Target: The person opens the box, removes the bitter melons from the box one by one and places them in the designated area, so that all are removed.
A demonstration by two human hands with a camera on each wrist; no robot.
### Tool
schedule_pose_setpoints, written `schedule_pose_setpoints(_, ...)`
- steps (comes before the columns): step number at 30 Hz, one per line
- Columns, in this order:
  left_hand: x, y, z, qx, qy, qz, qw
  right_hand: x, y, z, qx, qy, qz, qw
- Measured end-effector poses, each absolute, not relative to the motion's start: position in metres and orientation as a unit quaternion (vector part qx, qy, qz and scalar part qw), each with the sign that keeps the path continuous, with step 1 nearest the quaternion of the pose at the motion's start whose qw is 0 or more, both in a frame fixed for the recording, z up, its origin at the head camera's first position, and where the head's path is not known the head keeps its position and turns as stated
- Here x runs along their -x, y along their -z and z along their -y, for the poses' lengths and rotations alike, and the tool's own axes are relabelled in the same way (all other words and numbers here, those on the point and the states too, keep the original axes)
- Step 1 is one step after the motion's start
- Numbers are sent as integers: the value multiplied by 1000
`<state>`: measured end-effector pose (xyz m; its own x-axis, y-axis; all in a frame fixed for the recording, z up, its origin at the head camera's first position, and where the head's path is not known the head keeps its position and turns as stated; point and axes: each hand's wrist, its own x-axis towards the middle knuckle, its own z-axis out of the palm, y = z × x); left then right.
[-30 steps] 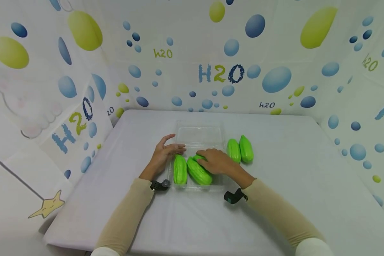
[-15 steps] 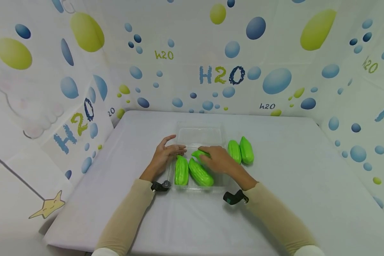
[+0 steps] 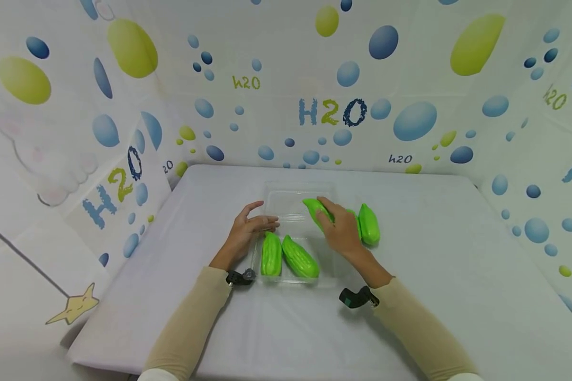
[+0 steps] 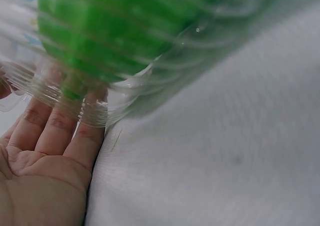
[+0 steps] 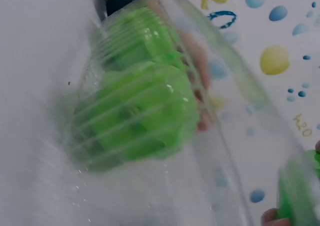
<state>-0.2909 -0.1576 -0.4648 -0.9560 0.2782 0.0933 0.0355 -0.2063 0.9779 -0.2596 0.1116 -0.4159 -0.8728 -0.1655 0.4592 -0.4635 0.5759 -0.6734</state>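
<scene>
Right hand (image 3: 341, 232): fingers curled round one green gourd (image 3: 316, 210), held over far half of clear tray (image 3: 299, 197), gourd tilted with tip toward far left; only a green edge and a fingertip seen at lower right corner of right wrist view.
Left hand (image 3: 244, 231): flat, fingers straight and loosely spread, fingertips touching left wall of tray; nothing gripped; thumb raised off the tray. In left wrist view, fingers (image 4: 60, 128) pressed against ribbed plastic wall, green shape right behind it.
Clear tray: ribbed transparent plastic, middle of worktop (image 3: 410, 296), long side running away from person.
Gourds in tray: two, near half, side by side; left one (image 3: 270, 254) just beside left wall, other one (image 3: 300, 256) angled with far tip leaning left; touching or not, cannot tell. Same pair blurred behind ribbed wall in right wrist view (image 5: 135, 110).
Gourds outside tray: to the right of tray on worktop, one clear (image 3: 369, 224), a second partly hidden behind right hand.
Worktop: pale cloth cover.
Sleeves: beige, both arms; dark wrist cameras strapped at each cuff.
Backdrop: white walls with blue and green bubbles, "H2O" lettering (image 3: 331, 112).
</scene>
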Motion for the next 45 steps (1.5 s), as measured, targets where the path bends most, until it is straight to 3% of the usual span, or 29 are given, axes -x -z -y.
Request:
schedule_pose_setpoints(6, 294, 473, 155, -125, -765, -628, 70, 260, 413, -134, -144, -436, 854, 246)
schedule_pose_setpoints(17, 292, 466, 154, -139, -777, -610, 75, 262, 399, -167, -97, -464, 834, 283)
schedule_pose_setpoints(27, 282, 452, 155, -142, -776, -609, 82, 272, 396, -196, 19, -528, 805, 269)
schedule_pose_setpoints(45, 284, 452, 156, -131, -779, -607, 88, 289, 413, -224, 73, -524, 813, 241)
